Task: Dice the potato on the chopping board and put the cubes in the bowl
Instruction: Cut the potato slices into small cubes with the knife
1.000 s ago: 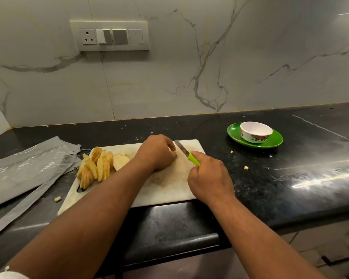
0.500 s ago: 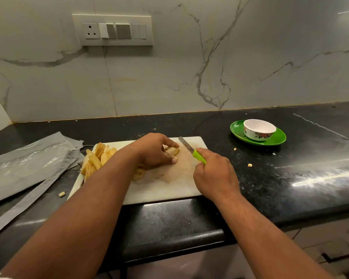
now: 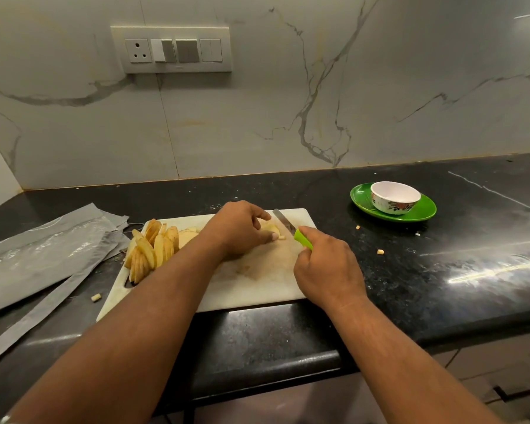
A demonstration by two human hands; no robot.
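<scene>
Potato slices (image 3: pixel 153 247) sat piled at the chopping board's (image 3: pixel 257 280) left end. My left hand (image 3: pixel 242 229) pinned one slice (image 3: pixel 271 229) near the far edge, my right hand (image 3: pixel 326 267) gripped the green-handled knife (image 3: pixel 289 229), and the bowl (image 3: pixel 395 197) sat on a green plate (image 3: pixel 423 212) toward the desk's (image 3: pixel 441 270) back right.

Grey-veined marble wall (image 3: pixel 318 96) with a socket-and-switch plate (image 3: pixel 171 49); black speckled counter (image 3: pixel 441 270) below, glare streaked across its right side; possibly cabinet fronts (image 3: pixel 502 377) underneath.
</scene>
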